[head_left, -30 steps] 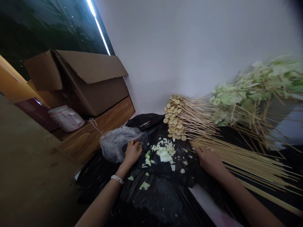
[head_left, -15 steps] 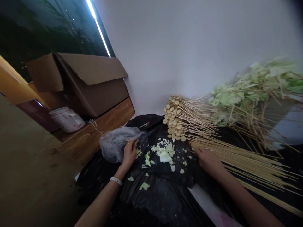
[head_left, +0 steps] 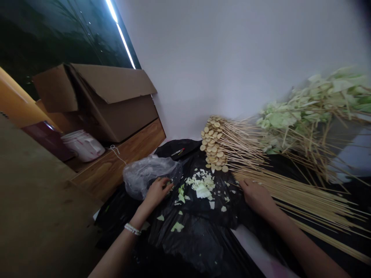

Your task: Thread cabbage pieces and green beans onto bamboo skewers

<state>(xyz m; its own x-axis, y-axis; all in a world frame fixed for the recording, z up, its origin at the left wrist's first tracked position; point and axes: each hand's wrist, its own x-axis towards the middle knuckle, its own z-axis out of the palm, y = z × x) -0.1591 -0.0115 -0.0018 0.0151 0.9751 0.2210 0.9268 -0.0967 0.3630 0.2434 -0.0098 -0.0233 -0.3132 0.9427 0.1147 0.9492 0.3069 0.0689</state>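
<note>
My left hand (head_left: 158,192), with a beaded bracelet at the wrist, is at the right edge of a clear plastic bag (head_left: 137,175). Its fingers are curled over small pale-green scraps; whether it holds any is hidden. My right hand (head_left: 256,197) rests at the near ends of a spread of bare wooden sticks (head_left: 307,193), fingertips together on them. Between the hands, chopped cabbage pieces (head_left: 203,185) lie on black plastic (head_left: 191,247). Behind them is a pile of skewers with round pale slices (head_left: 214,144).
Skewers with cabbage leaves (head_left: 313,104) are heaped at the right, by the white wall (head_left: 232,58). At the left, a cardboard box (head_left: 124,116) and a white jar (head_left: 84,146) stand on a wooden surface (head_left: 116,170). A pen (head_left: 177,152) lies at the back.
My left hand has moved slightly down, its fingers now curled lower over the scraps beside the bag. My right hand has hardly moved.
</note>
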